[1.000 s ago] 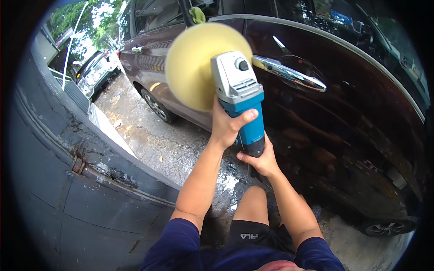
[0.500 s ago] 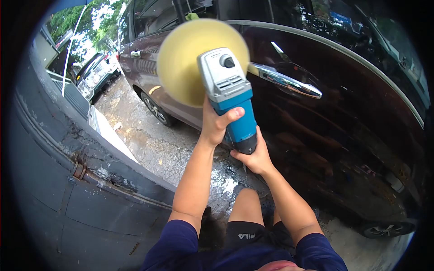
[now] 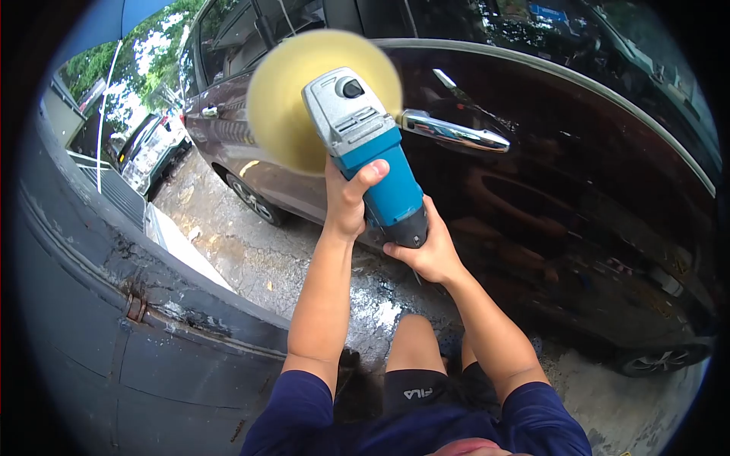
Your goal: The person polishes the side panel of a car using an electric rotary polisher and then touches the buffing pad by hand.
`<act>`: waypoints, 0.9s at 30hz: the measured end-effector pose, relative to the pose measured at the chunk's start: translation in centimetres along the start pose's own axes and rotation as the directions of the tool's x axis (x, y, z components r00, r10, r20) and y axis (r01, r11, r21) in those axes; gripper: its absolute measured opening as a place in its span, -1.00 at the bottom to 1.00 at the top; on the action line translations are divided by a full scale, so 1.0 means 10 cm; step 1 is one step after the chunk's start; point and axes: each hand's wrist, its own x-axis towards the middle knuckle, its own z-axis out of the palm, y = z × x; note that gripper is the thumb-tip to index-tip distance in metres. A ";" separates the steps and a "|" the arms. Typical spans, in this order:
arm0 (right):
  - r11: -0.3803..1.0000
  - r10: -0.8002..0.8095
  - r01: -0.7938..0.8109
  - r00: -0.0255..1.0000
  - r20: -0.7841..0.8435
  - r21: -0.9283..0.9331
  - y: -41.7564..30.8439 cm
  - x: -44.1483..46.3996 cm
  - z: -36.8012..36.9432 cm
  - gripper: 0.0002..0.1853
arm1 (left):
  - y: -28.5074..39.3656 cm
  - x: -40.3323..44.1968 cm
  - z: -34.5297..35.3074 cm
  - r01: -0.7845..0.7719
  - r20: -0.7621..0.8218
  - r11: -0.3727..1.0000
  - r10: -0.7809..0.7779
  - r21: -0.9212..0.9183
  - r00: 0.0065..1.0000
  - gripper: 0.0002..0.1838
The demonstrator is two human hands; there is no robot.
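1. Head view: your left hand is wrapped around the blue body of the polisher, with your thumb on top.
2. Your right hand is curled around its black back end. Both hands are closed only as far as the tool lets them.
3. The polisher is out in front of you, tipped a bit to your left, with its silver head up and away from you.
4. Its round yellow pad looks blurry. It is up by the side of the dark red car.
5. The edge of the pad is right by the near car's shiny handle. You cannot tell if they touch.
6. On your left is a gray wall with a rusty bit on it.
7. Wet, shiny ground lies between the wall and the car. Another car sits far off, near some trees.
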 end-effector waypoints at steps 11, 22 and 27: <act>0.991 -0.070 0.043 0.972 -0.225 -0.126 -0.35 -0.29 -0.45 -0.02 | -0.14 0.17 0.55 -0.009 0.244 0.995 0.034 -0.102 0.969 -0.22; 0.909 -0.199 -0.037 0.837 -0.510 -0.415 -0.85 -1.01 -0.90 -0.01 | -0.23 0.07 1.64 0.198 0.487 0.893 0.027 -0.403 0.873 -0.29; 0.895 -0.220 -0.086 0.769 -0.601 -0.437 -0.87 -1.39 -0.90 -0.27 | -0.13 -0.09 1.99 0.301 0.577 0.826 0.036 -0.477 0.816 -0.24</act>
